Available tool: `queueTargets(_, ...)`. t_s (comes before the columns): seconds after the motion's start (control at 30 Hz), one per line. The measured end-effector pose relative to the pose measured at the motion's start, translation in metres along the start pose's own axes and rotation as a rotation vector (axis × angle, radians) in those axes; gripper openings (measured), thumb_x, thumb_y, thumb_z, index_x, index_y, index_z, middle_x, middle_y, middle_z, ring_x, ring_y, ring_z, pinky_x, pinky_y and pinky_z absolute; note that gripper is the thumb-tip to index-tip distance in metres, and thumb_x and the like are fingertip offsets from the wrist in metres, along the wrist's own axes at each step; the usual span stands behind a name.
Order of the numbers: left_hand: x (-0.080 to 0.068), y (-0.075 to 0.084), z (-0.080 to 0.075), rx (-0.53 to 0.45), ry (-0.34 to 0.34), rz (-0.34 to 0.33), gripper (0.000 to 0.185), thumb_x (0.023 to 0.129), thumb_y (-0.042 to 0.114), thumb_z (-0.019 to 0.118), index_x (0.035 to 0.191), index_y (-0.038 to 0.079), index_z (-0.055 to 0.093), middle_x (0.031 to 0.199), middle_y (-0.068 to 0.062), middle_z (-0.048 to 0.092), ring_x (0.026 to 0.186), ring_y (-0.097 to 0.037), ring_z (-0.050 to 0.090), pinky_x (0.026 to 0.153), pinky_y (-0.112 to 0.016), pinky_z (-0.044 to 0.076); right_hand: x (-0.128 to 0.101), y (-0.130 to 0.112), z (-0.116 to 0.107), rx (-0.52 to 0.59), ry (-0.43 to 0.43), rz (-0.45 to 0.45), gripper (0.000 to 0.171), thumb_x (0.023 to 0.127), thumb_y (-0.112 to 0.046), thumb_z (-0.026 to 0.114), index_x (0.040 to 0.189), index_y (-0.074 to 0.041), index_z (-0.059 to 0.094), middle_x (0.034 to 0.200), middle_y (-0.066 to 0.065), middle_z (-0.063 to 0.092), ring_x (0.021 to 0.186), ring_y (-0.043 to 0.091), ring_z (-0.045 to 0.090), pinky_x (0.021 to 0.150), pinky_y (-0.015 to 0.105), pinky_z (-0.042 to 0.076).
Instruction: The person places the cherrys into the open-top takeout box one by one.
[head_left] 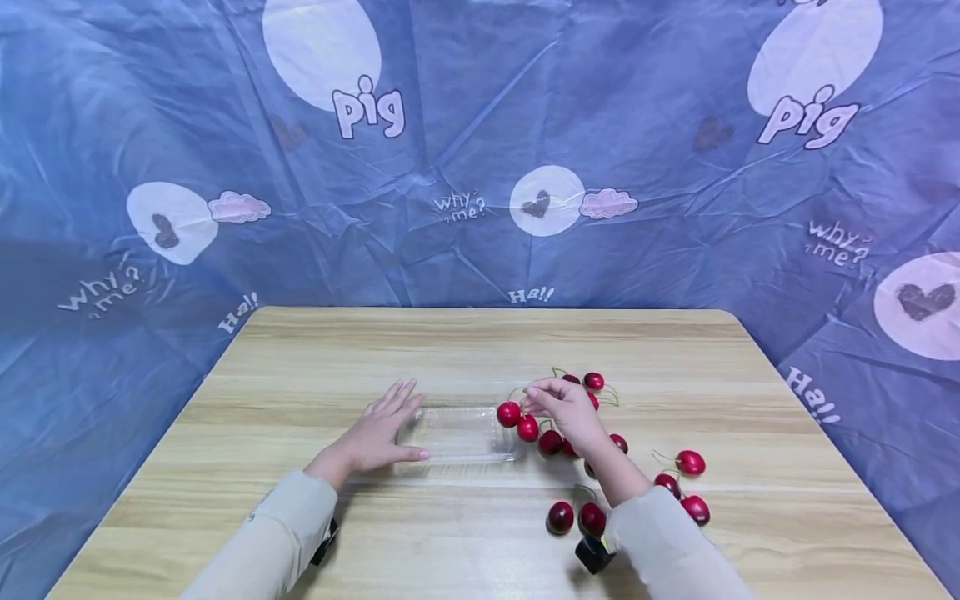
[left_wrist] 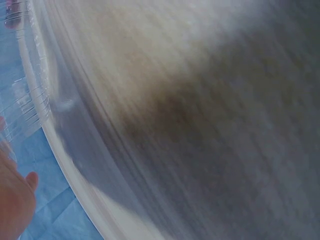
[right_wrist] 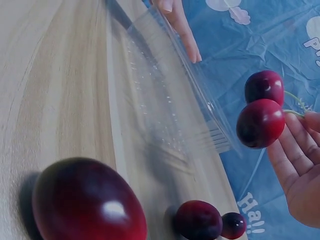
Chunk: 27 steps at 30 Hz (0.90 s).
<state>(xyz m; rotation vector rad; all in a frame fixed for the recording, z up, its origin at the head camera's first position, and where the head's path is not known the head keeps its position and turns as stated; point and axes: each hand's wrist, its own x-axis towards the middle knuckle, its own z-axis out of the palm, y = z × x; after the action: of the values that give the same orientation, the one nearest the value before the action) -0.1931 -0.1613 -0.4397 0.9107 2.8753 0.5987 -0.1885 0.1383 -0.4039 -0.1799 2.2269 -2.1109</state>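
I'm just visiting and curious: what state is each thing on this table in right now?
Left hand: open, fingers straight, resting against the tray.
Right hand: pinching the cherry stems.
Pair of cherries: lifted, hanging beside the tray.
Clear plastic tray: upright on the table, empty.
Loose cherries: lying scattered on the table.

We count about thirteen glossy dark-red cherries with thin green stems (head_left: 558, 446) on the pale wooden table (head_left: 300, 367); some may hide behind the wrist. We see one clear shallow plastic tray (head_left: 459, 435).
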Motion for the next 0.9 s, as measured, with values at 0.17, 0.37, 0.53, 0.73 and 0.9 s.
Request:
queueTargets(0.17, 0.001, 0.001, -0.001, 0.001, -0.003, 0.005, 0.087, 0.073, 0.057, 0.053, 0.136, 0.005, 0.024, 0.143, -0.013, 0.008, 0.129, -0.031, 0.002, 0.097, -0.056, 0.013, 0.003, 0.004, 0.003, 0.008, 0.01, 0.009, 0.023, 0.085, -0.008, 0.053, 0.093, 0.013, 0.053, 0.076, 0.009, 0.062, 0.069, 0.015, 0.06, 0.07, 0.034, 0.05)
queueTargets(0.37, 0.002, 0.001, -0.002, 0.009, -0.02, 0.008, 0.088, 0.073, 0.06, 0.051, 0.137, 0.007, 0.021, 0.143, -0.012, 0.006, 0.129, -0.028, 0.0, 0.097, -0.054, 0.013, 0.006, 0.007, 0.005, 0.016, 0.015, 0.017, 0.023, 0.085, -0.009, 0.053, 0.093, 0.012, 0.054, 0.078, 0.011, 0.063, 0.07, 0.017, 0.061, 0.07, 0.034, 0.049)
queueTargets(0.53, 0.002, 0.002, -0.003, 0.009, -0.02, 0.006, 0.088, 0.073, 0.06, 0.051, 0.137, 0.008, 0.021, 0.143, -0.011, 0.006, 0.129, -0.028, 0.0, 0.098, -0.054, 0.013, 0.008, 0.007, 0.008, 0.043, 0.031, 0.029, 0.021, 0.084, -0.008, 0.053, 0.093, 0.012, 0.054, 0.078, 0.012, 0.063, 0.069, 0.016, 0.061, 0.07, 0.032, 0.05)
queueTargets(0.73, 0.001, 0.002, -0.003, 0.006, -0.017, -0.001, 0.088, 0.073, 0.059, 0.052, 0.137, 0.008, 0.021, 0.143, -0.012, 0.006, 0.129, -0.029, 0.001, 0.098, -0.054, 0.012, 0.008, 0.006, 0.013, 0.066, 0.038, 0.031, 0.017, 0.084, -0.005, 0.052, 0.091, 0.01, 0.055, 0.078, 0.013, 0.064, 0.068, 0.017, 0.061, 0.069, 0.032, 0.05)
queueTargets(0.9, 0.0, 0.001, -0.001, 0.003, -0.008, -0.005, 0.087, 0.073, 0.058, 0.054, 0.137, 0.007, 0.022, 0.143, -0.012, 0.006, 0.129, -0.03, 0.002, 0.097, -0.055, 0.012, 0.01, 0.006, 0.016, 0.06, 0.029, 0.049, 0.018, 0.084, -0.007, 0.054, 0.091, 0.01, 0.056, 0.079, 0.014, 0.064, 0.068, 0.018, 0.061, 0.07, 0.033, 0.05)
